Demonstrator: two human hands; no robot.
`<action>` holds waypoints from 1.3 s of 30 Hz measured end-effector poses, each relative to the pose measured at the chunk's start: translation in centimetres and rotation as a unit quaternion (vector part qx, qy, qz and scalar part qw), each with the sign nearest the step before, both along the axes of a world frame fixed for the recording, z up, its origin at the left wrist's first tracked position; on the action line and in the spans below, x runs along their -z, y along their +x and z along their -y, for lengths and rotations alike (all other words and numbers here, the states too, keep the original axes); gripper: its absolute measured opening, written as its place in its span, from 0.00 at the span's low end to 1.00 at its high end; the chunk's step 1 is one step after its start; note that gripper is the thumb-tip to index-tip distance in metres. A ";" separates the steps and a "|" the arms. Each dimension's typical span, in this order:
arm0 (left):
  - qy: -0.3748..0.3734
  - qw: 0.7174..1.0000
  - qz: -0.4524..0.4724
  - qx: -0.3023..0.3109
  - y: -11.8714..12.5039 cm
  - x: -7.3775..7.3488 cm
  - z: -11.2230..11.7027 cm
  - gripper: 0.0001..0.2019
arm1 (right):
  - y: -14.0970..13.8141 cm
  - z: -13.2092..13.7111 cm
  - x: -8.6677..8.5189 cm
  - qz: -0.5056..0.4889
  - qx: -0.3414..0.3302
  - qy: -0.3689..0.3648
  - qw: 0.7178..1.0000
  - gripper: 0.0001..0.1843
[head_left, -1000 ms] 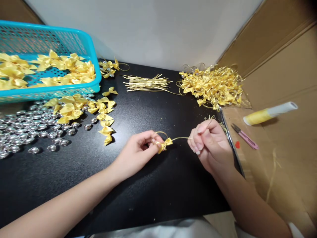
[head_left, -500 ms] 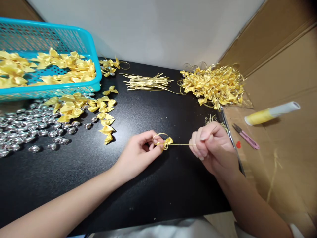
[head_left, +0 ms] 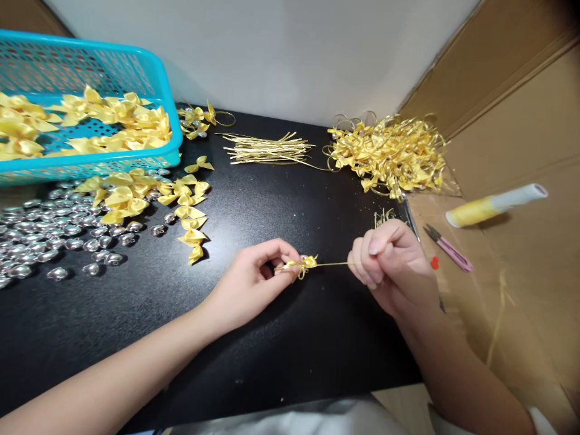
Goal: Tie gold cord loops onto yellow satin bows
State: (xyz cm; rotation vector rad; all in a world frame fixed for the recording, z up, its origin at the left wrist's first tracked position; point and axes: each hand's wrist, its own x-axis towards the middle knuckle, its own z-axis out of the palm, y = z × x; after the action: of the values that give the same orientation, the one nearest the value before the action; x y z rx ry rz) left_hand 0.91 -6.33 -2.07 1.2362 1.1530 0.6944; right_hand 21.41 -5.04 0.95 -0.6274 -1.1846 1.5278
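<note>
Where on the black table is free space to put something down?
One bare patch of the black table lies between the gold strip bundle and the left hand and right hand, which pinch a bow on its cord. Another runs along the front edge. Crowded: silver beads, loose bows, bow pile.

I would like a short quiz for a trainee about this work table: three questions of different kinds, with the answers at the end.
1. True or false: the left hand pinches a small yellow bow.
2. Choose one: what does the right hand hold, stretched from the bow? A) a thin gold cord B) a silver bead C) the pink snips
3. Fill the gap: the heap of yellow bows at the far left lies in a ____ basket.

Key: 1 true; 2 A; 3 turquoise.
</note>
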 end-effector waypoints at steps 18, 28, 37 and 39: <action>-0.012 1.000 0.009 0.000 0.4 0.2 -0.6 0.03 | -0.8 -0.2 -0.4 -0.020 0.082 -0.046 0.995 0.09; 0.005 0.999 -0.042 0.009 0.4 0.7 -1.0 0.03 | -0.9 0.1 -0.6 -0.030 0.050 -0.082 0.995 0.09; 0.013 0.999 -0.035 0.001 0.3 0.9 -0.7 0.05 | -0.2 -0.3 0.2 0.050 0.074 -0.011 0.996 0.09; 0.014 0.999 -0.034 -0.001 0.3 0.8 -0.6 0.05 | -0.1 -0.3 0.5 0.071 0.066 0.009 0.995 0.07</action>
State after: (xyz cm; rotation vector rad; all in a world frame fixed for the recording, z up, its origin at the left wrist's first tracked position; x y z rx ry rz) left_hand 1.18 -5.71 -2.91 1.2903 1.2036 0.6759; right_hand 21.36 -4.75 0.50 -0.7988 -1.2370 1.3786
